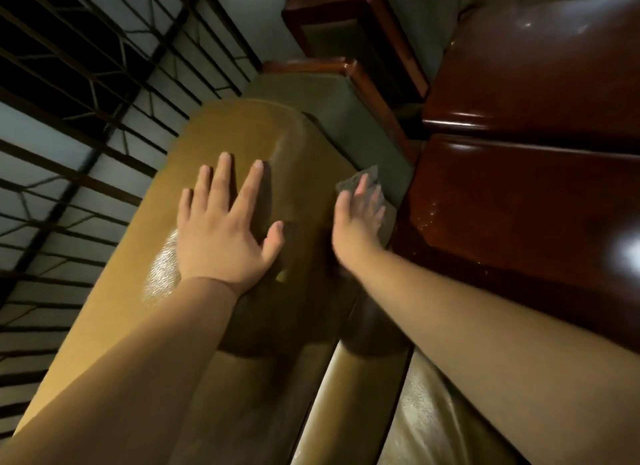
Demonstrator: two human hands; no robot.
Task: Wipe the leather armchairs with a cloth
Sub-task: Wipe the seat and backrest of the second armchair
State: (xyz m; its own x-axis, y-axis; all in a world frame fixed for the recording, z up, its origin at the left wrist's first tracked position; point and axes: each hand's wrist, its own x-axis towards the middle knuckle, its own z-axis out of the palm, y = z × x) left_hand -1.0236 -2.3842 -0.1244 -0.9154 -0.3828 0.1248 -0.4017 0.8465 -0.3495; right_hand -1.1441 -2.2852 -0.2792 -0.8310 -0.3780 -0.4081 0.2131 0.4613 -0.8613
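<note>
The wiping is under way on the tan leather armchair (225,125). The left hand (225,222) lies flat and spread on its padded top, grasping nothing. At three o'clock from it, the right hand (360,215) presses a grey cloth (356,180) with flat fingers against the chair's right edge, beside a glossy wooden table (519,222). The next stroke probably calls for steady pressure along that edge. No writing shows.

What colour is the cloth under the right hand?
Dark grey. The cloth shows in the head view, pressed under the right hand on the armchair.
</note>
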